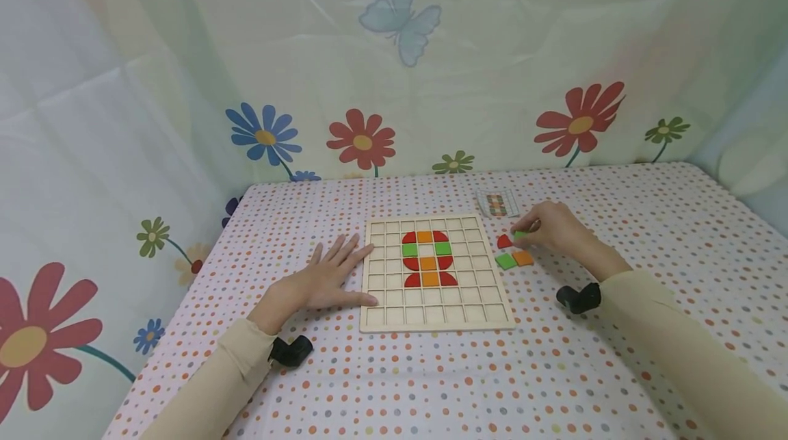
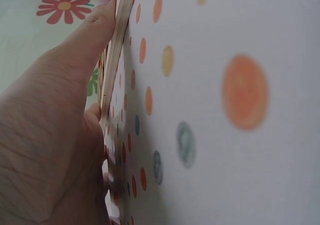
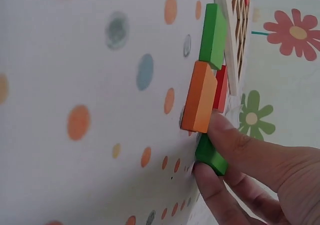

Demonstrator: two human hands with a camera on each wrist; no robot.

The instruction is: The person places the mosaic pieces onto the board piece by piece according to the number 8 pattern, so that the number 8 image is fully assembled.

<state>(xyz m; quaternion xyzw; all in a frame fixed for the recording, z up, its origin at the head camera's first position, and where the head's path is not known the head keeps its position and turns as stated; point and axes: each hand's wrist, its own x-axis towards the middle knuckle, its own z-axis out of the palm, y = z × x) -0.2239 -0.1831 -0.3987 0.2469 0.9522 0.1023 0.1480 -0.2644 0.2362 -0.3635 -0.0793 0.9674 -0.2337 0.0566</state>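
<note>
A square wooden grid board lies on the table with red, orange and green pieces set in its upper middle cells. At its left edge my left hand rests with fingers spread, the thumb and a fingertip touching the rim. To the right of the board, my right hand pinches a green block between thumb and fingers, at or just above the cloth. Beside it lie a loose red piece, an orange square block and another green square block.
A small printed card showing a coloured pattern lies behind the board's right corner. The table has a dotted cloth. A flowered curtain hangs behind and to the left. Each wrist carries a black camera.
</note>
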